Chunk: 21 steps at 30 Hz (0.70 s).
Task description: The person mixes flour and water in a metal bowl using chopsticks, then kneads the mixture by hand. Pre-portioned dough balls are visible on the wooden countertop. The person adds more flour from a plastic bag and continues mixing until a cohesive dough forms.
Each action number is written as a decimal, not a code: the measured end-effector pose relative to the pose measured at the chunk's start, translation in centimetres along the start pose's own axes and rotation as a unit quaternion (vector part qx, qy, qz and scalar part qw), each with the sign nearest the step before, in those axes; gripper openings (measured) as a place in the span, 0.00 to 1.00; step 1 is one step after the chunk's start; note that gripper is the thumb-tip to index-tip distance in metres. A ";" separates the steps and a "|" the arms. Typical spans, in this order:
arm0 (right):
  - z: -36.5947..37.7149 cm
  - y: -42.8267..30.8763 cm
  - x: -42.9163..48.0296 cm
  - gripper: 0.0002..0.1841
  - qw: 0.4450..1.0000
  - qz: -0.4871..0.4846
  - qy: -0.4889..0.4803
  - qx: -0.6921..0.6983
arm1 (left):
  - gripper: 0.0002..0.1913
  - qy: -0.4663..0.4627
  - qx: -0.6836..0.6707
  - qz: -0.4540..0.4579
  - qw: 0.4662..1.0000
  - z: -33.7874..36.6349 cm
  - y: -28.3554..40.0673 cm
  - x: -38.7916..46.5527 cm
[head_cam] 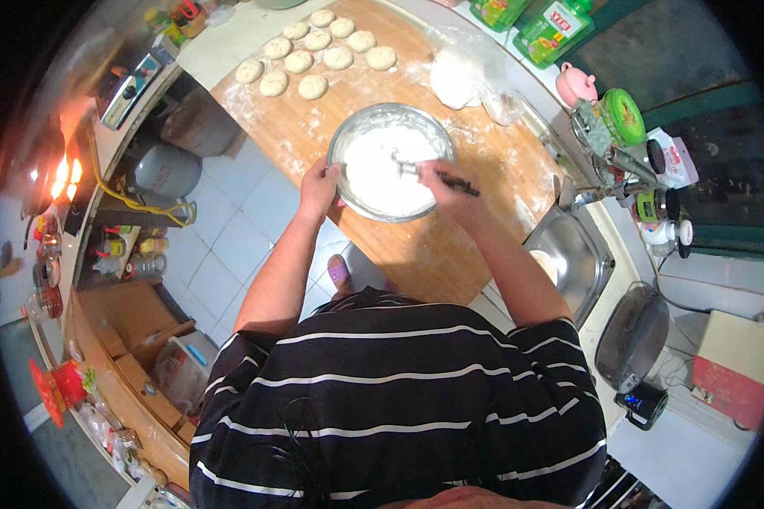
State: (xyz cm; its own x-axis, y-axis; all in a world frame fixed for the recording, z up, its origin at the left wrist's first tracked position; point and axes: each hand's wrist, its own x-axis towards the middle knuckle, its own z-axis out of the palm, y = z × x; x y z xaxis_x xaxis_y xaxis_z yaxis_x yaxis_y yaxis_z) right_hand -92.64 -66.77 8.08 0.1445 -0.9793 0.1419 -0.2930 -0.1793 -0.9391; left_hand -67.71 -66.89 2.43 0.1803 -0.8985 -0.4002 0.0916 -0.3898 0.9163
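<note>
My left hand [319, 191] grips the near left rim of a stainless steel mixing bowl [345, 132], thumb over the edge. White powder, which looks like flour [372, 181], fills much of the bowl; glare washes out its detail. At the right side, my right hand [451, 196] is closed around the black handle of a metal utensil [409, 168]. The utensil's head reaches into the bowl over the flour, and motion blur hides its exact kind. Beneath the bowl lies a floured wooden board [414, 254].
Several round dough pieces [299, 62] lie on the board's far left part. A plastic bag of white flour or dough [456, 79] rests at the far right. A steel sink [579, 254] adjoins on the right. Flames burn on a gas stove [67, 175] at the left.
</note>
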 end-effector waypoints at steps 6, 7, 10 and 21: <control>-5.5 0.0 3.0 0.08 0.990 0.058 -0.086 -0.094 | 0.13 -0.014 -0.032 -0.019 0.999 -0.4 -0.7 0.5; -6.1 -0.4 2.1 0.08 0.981 0.044 -0.102 -0.158 | 0.13 -0.012 -0.037 -0.035 0.999 -0.3 -0.3 0.3; -4.1 0.0 -2.1 0.07 0.975 0.167 -0.149 -0.002 | 0.13 -0.013 -0.032 -0.063 0.997 -0.2 0.4 -0.1; -2.3 3.0 1.1 0.10 0.978 0.175 -0.003 0.111 | 0.14 -0.007 -0.009 -0.034 0.999 -0.5 -0.3 0.2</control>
State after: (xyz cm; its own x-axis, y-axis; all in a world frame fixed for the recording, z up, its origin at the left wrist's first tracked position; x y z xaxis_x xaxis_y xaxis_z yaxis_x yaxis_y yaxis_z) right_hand -95.56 -68.56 6.12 0.0772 -0.9765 -0.2015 -0.1123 0.1923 -0.9749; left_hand -67.20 -66.86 2.05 0.1589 -0.8730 -0.4611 0.1211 -0.4463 0.8866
